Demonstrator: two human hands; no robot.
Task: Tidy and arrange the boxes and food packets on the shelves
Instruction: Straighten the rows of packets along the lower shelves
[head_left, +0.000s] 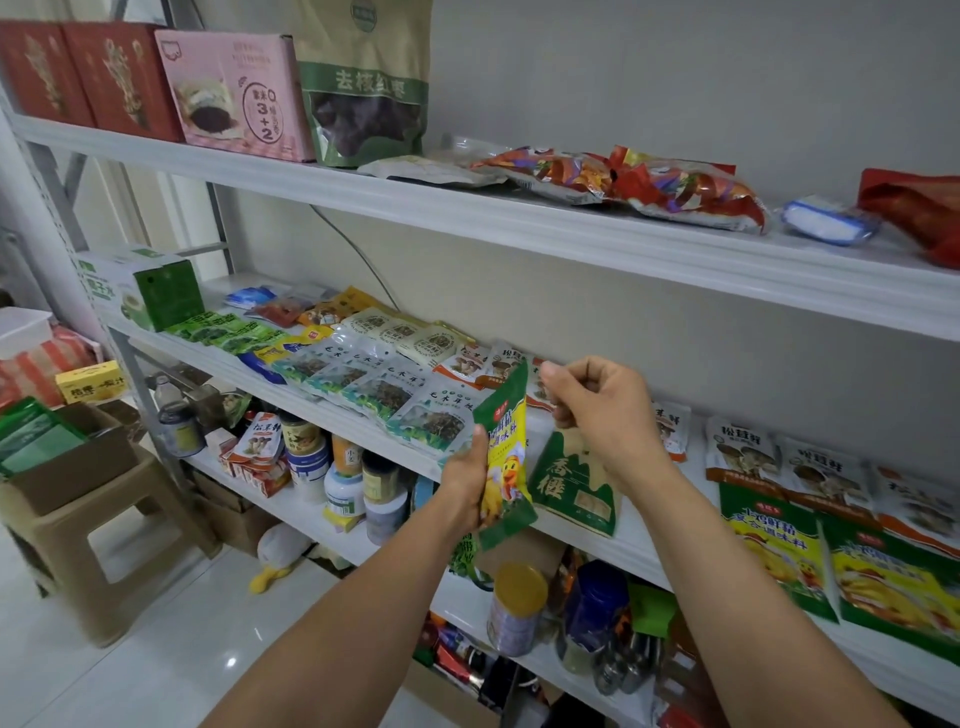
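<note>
My left hand (467, 483) grips a green and yellow seasoning packet (506, 467) and holds it upright in front of the middle shelf (291, 395). My right hand (602, 410) is just right of the packet's top, fingers curled. Its lower fingers hold the top of a brown and green packet (571, 488), which hangs over the shelf's front edge. Two matching green and yellow packets (779, 545) lie on the same shelf to the right, beside white mushroom packets (737, 452). Rows of clear fungus packets (384, 389) lie to the left.
The upper shelf (519, 218) carries red and pink boxes (234, 88), a date bag and loose red packets (675, 192). Jars and tins (343, 483) crowd the lower shelf. A plastic stool (104, 545) with a cardboard box (67, 457) stands at left on the tiled floor.
</note>
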